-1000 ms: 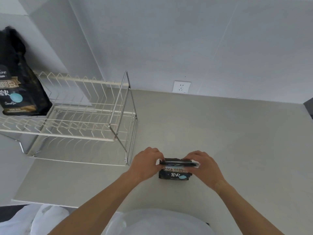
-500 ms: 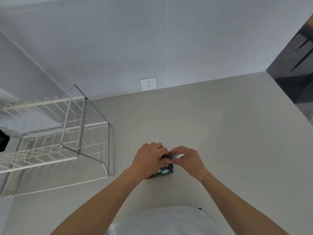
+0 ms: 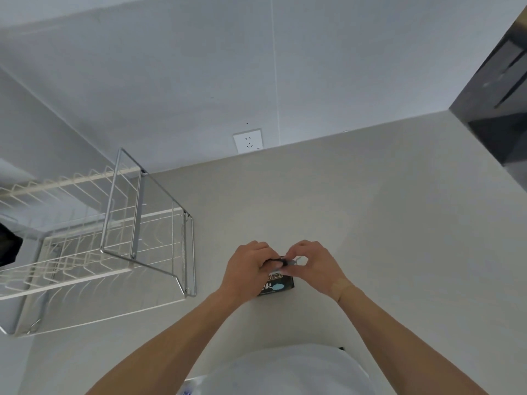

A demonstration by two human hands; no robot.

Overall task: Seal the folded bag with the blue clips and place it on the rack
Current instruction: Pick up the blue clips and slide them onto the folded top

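Observation:
A small black folded bag (image 3: 276, 286) with a light blue mark stands on the pale counter (image 3: 370, 223), low in the middle of the view. Both hands meet over its folded top. My left hand (image 3: 247, 271) grips the top's left end, fingers curled around it. My right hand (image 3: 312, 266) pinches a thin clip (image 3: 291, 262) lying along the fold; the clip's colour is hard to tell, and most of it is hidden by fingers. The wire rack (image 3: 94, 252) stands to the left, apart from the bag.
A second black bag (image 3: 8, 248) shows at the far left edge by the rack. A wall socket (image 3: 248, 140) sits above the counter's back edge. A dark appliance (image 3: 502, 89) borders the counter at the right. My white garment (image 3: 285, 372) fills the bottom.
The camera has swung right and tilted, so the rack and the second bag slid toward the left edge. Both hands have drawn closer together over the bag's top.

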